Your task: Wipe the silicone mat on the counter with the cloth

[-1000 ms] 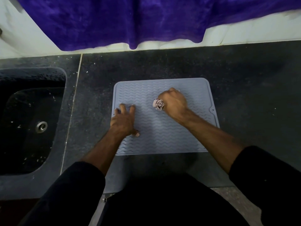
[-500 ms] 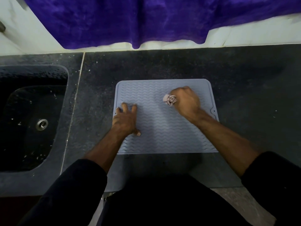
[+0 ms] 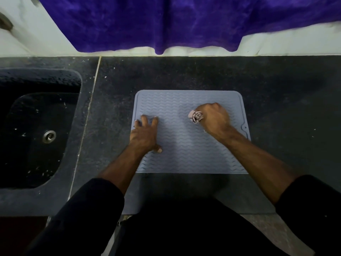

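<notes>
At nine o'clock from the mat you have the black speckled sink basin (image 3: 36,130) sunk into the dark stone counter (image 3: 276,93), with its round metal drain (image 3: 49,136) near the middle of the basin floor. A pale seam (image 3: 88,115) runs down the counter just to the right of the sink.

Moving right, the grey-blue rectangular silicone mat with wavy ridges (image 3: 190,150) lies flat on the counter, straight ahead of you at the centre of your view. Your left hand (image 3: 144,134) rests on the mat's nine o'clock edge: the fingers are straight and spread, pressing down flat, with the thumb tip showing at the hand's five o'clock side. It holds nothing.

At roughly one o'clock from the mat's centre, your right hand (image 3: 214,119) is curled into a fist around the small bunched pale cloth with dark markings (image 3: 196,116). The cloth pokes out at the nine o'clock side of that fist and sits against the mat surface. A small tab with a hole (image 3: 245,127) shows on the mat's three o'clock edge, just beside your right wrist.

At twelve o'clock, a deep purple plush fabric (image 3: 184,23) hangs over the white wall (image 3: 36,34) behind the counter. Both forearms emerge from dark sleeves (image 3: 83,215) at six o'clock.
</notes>
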Action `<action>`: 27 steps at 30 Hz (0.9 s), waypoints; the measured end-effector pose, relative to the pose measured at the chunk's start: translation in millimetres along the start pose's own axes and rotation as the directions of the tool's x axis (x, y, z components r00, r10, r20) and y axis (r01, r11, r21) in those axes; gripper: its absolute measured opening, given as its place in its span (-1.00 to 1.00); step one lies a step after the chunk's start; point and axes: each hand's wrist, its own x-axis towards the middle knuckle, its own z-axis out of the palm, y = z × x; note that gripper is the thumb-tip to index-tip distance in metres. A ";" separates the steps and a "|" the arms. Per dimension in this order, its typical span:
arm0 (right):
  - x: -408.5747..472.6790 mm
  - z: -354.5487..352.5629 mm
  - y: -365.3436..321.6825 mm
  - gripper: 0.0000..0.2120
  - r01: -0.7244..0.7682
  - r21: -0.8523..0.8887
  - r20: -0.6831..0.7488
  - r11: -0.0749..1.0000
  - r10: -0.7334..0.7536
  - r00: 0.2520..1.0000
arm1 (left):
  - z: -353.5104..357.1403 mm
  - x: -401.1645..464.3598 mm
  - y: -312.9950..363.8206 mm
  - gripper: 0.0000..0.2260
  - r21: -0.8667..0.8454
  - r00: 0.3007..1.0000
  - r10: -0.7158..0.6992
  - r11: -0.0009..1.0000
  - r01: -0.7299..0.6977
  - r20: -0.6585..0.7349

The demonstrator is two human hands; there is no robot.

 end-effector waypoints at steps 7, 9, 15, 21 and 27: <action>-5.5 26.3 -60.2 -0.70 0.292 -0.103 0.028 0.951 -0.290 0.956 | -0.2 -0.2 -0.1 0.06 -0.001 1.000 -0.015 1.000 0.015 -0.007; -10.8 24.3 -42.9 -0.70 0.291 -0.118 -0.009 0.949 -0.294 0.956 | 1.1 -1.3 -3.0 0.06 -0.026 1.000 -0.003 1.000 0.003 -0.005; -12.9 4.1 -15.4 -0.73 0.095 -0.153 0.065 0.984 -0.086 0.994 | 3.5 -2.9 -4.6 0.09 -0.054 1.000 0.002 0.999 -0.003 -0.014; -6.3 11.7 -74.1 -0.72 0.327 -0.107 0.049 0.939 -0.324 0.945 | 14.5 -0.6 -13.0 0.11 -0.077 0.998 0.005 0.997 -0.010 -0.061; -7.6 16.6 -53.6 -0.76 0.276 -0.218 0.027 0.936 -0.277 0.960 | 28.4 -2.1 -24.1 0.11 -0.131 0.996 0.018 0.991 -0.030 -0.092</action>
